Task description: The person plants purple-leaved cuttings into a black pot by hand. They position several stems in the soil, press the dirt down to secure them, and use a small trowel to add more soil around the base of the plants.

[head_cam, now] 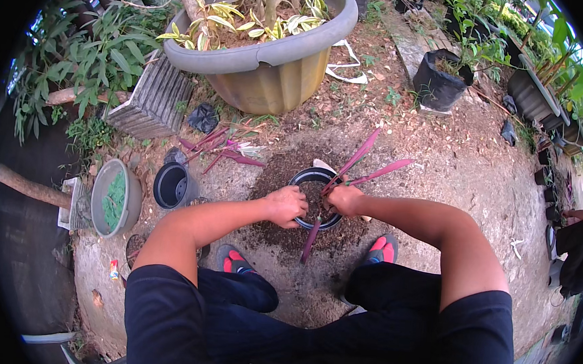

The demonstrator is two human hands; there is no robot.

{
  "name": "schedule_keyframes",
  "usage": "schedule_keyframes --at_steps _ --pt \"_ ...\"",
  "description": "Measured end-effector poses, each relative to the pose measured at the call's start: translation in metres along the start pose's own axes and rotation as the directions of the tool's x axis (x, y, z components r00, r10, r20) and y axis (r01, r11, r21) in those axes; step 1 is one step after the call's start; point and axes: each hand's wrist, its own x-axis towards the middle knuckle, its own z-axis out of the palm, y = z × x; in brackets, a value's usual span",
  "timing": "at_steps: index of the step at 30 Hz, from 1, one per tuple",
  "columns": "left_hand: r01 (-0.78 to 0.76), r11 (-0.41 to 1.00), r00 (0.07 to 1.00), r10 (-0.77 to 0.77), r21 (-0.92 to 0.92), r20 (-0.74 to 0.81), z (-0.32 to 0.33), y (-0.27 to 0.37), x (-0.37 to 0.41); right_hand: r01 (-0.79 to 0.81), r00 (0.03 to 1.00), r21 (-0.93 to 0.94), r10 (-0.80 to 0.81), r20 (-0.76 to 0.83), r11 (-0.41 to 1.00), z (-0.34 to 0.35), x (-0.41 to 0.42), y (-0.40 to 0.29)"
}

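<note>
A black plastic pot (313, 175) with dark soil (314, 189) in it stands on the ground between my feet. My right hand (344, 199) is closed around the base of a purple-leaved plant (362, 151) at the pot's right side. Two of its long leaves reach up and right. Another purple leaf (310, 242) hangs over the pot's near rim. My left hand (287, 206) rests on the left rim, its fingers curled inward; whether they grip the rim is hard to see. A pale object, partly hidden, lies behind the pot.
Spilled soil (277, 176) surrounds the pot. Cut purple plants (223, 150) lie behind it to the left. An empty black pot (172, 187) and a grey basin (128, 207) holding green material stand at left. A large planter (273, 78) rises ahead. Another person (577, 249) is at far right.
</note>
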Motion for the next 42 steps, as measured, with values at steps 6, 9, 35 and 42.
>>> schedule_keyframes --at_steps 6,9,35,42 --pt "-0.001 1.000 1.000 0.001 -0.023 -0.003 0.001 -0.001 0.000 -0.017 0.999 0.026 0.018 -0.044 1.000 -0.003 -0.004 0.007" --pt "0.008 1.000 1.000 -0.007 -0.025 0.016 -0.002 0.000 0.001 0.045 0.998 -0.035 -0.047 -0.046 0.998 -0.008 -0.007 0.006" --pt "0.006 1.000 0.999 -0.005 -0.015 0.033 -0.001 -0.001 0.001 0.026 0.974 0.215 0.024 -0.226 0.976 0.001 0.005 0.010" --pt "0.014 1.000 0.999 -0.013 -0.005 0.032 0.000 0.000 0.000 0.055 0.961 0.155 -0.010 -0.277 0.986 0.014 0.008 0.012"
